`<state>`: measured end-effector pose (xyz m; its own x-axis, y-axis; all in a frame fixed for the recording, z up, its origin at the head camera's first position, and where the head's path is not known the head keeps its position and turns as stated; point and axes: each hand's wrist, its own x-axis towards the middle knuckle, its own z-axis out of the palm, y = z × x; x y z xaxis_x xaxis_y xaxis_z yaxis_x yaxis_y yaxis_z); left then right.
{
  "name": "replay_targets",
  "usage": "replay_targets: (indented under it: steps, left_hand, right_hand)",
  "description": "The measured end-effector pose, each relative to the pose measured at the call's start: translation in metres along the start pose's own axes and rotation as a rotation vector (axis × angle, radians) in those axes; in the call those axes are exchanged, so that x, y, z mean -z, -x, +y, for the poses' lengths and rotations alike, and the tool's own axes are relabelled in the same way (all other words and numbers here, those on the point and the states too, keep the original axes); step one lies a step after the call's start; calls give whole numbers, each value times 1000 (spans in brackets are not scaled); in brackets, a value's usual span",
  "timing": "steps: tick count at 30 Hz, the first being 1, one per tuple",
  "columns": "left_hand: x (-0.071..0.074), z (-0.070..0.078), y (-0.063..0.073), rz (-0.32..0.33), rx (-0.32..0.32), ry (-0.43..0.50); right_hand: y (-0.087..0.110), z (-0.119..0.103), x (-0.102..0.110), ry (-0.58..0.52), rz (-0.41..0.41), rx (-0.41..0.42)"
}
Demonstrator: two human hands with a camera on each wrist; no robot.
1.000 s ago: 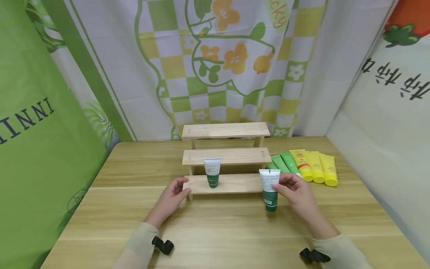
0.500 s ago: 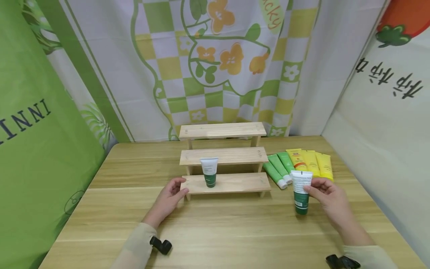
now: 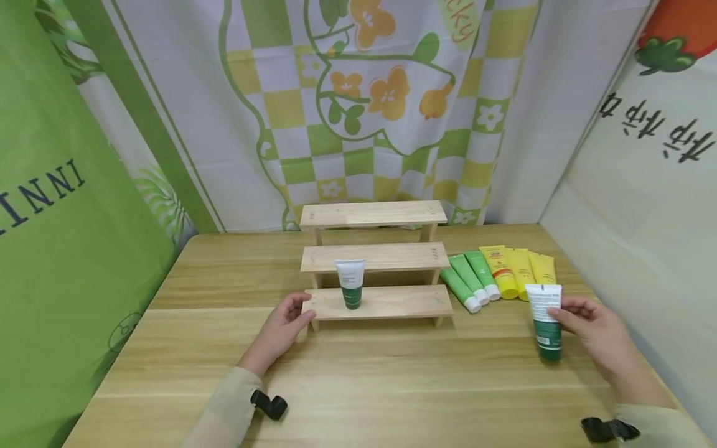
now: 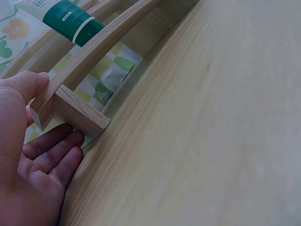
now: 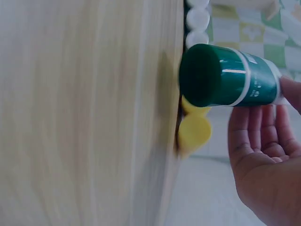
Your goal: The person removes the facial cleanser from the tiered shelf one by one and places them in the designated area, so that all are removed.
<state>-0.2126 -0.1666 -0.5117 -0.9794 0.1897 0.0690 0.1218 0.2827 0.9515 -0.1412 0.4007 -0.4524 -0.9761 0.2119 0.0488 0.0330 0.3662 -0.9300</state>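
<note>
A three-step wooden display stand point(image 3: 406, 302) stands mid-table. On its lowest step a white-and-green squeeze tube point(image 3: 351, 283) stands upright on its cap. My left hand point(image 3: 284, 325) grips the left end of that step; in the left wrist view the thumb lies over the board end point(image 4: 44, 110), an index fingertip shows behind it, and the other fingers extend under it. Off to the right, my right hand point(image 3: 599, 336) pinches a second white-and-green squeeze tube point(image 3: 544, 314), held upright, cap down, between thumb and fingers. The right wrist view shows its dark green cap point(image 5: 200, 75) above the table.
Right of the stand lie several green tubes point(image 3: 467, 280) with white caps. Beside them are yellow tubes point(image 3: 518, 267), one partly covered by the held tube. A patterned curtain point(image 3: 386, 112) hangs behind the wooden table point(image 3: 364, 379), with a white wall hanging point(image 3: 644, 211) at right.
My right hand has carried its squeeze tube rightward, away from the stand's right end to in front of the yellow tubes. The left hand stays on the stand.
</note>
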Motion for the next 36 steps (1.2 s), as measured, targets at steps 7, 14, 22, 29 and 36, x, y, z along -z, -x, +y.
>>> replay_targets:
  steps: [7, 14, 22, 29, 36]
  left_hand:
    - [2, -1, 0, 0, -6, -5]
    - [1, 0, -1, 1, 1, 0]
    - [0, 3, 0, -4, 12, 6]
    - [0, 4, 1, 2, 2, 24]
    - [0, 3, 0, 1, 8, -10]
  right_hand:
    - [-18, 15, 19, 69, -74, -77]
    - [-24, 20, 25, 256, -114, -110]
    - [-25, 23, 28, 168, -11, -218]
    - [-17, 16, 16, 102, -12, -172]
    - [-9, -7, -2, 41, -59, -88]
